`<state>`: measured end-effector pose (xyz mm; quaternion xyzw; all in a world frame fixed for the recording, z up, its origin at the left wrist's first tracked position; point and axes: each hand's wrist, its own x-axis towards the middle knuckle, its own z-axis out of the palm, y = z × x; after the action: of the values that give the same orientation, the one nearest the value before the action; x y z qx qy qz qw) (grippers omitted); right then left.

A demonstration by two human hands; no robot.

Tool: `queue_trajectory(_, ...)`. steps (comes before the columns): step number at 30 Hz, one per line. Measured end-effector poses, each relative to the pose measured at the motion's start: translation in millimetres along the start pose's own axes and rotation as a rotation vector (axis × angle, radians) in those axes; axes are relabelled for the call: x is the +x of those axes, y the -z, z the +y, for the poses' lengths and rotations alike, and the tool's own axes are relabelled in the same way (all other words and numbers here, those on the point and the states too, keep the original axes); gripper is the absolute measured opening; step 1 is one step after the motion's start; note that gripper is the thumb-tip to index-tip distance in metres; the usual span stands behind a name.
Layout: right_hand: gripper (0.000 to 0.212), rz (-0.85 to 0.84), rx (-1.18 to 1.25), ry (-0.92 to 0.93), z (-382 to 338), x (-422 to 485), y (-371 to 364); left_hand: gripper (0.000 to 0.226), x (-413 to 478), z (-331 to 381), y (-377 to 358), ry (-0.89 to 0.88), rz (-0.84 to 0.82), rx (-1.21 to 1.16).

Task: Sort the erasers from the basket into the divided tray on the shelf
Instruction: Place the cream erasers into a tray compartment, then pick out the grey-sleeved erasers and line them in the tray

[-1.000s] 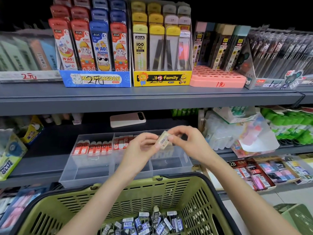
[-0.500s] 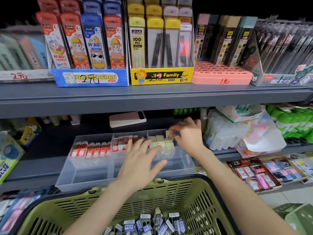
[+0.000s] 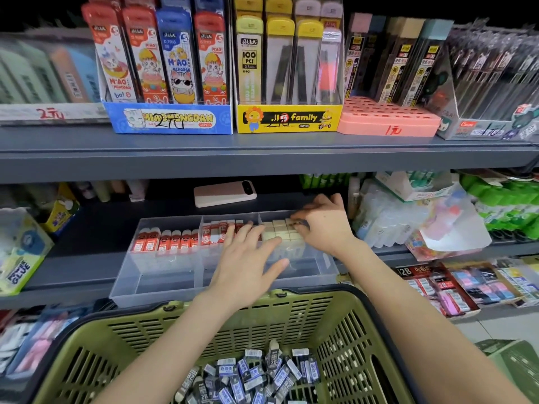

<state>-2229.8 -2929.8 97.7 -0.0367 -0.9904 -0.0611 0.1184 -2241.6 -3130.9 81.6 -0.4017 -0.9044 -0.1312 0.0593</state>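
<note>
R hand [image 3: 323, 225] curls its fingertips onto the back row of cream erasers [image 3: 280, 233], at 2 o'clock in the clear divided tray [image 3: 128, 275]; can't tell if it pinches one. L hand [image 3: 248, 263] lies flat, fingers straight & spread, over the tray's middle. Red-sleeved erasers [image 3: 172, 242] at 10 o'clock. Green basket [image 3: 204, 325] at 6, w/ dark-wrapped erasers [image 3: 256, 374] heaped inside.
</note>
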Motion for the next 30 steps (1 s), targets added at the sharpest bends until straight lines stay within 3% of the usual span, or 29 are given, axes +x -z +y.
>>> queue_trajectory(5,0.024,0.129,0.051,0.054,-16,-32,28,0.053,-28,-5,25,-0.002,0.08,-0.054)
queue_trajectory(11,0.013,0.362,0.347,0.062,-50,-102,46,0.05,-105,-47,42,0.067,0.14,0.013)
queue_trajectory(14,0.015,0.201,0.529,0.053,-74,-135,29,0.05,-144,-68,44,0.109,0.146,0.069)
queue_trajectory(18,0.019,-0.344,0.611,-0.056,-98,-164,-22,0.049,-187,-88,46,0.175,0.166,0.112)
queue_trajectory(22,0.028,-0.608,0.61,-0.007,-131,-191,-67,0.052,-217,-101,51,0.215,0.175,0.132)
queue_trajectory(25,0.039,-0.688,0.568,0.179,-169,-206,-92,0.065,-232,-101,51,0.24,0.13,0.121)
queue_trajectory(30,0.049,-0.569,0.476,0.523,-222,-210,-113,0.059,-241,-98,46,0.258,0.024,0.068)
